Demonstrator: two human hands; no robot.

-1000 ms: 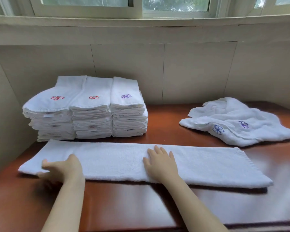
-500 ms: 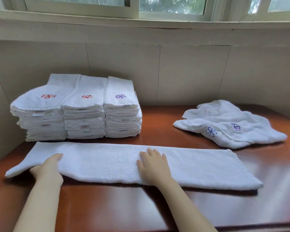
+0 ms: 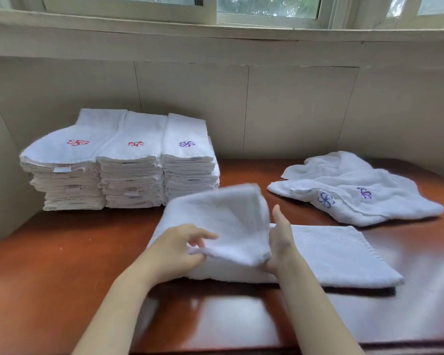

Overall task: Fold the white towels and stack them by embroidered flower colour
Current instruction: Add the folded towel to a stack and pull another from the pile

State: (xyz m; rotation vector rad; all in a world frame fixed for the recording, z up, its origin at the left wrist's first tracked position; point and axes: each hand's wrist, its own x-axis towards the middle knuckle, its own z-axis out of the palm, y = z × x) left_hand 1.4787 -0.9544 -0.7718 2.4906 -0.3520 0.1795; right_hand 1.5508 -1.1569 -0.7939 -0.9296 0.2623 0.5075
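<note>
A long white towel (image 3: 326, 254) lies on the wooden table (image 3: 49, 272), its left half lifted and folded over toward the right. My left hand (image 3: 174, 249) pinches the raised end of that half. My right hand (image 3: 280, 242) stands edge-on at the fold line, fingers straight against the lifted cloth. At the back left stand three stacks of folded towels: two with red flowers on top (image 3: 78, 142) (image 3: 135, 144) and one with a purple flower (image 3: 187, 143). A loose heap of unfolded towels (image 3: 356, 185) with purple flowers lies at the right.
A tiled wall and a window ledge run behind the table. Another wall closes the left side beside the stacks. The table's front edge is near the bottom of the view. Bare wood shows at the left front.
My left hand has lifted the towel's left end and carried it rightward over the middle. My right hand turned from lying flat on the towel to standing on edge at the fold.
</note>
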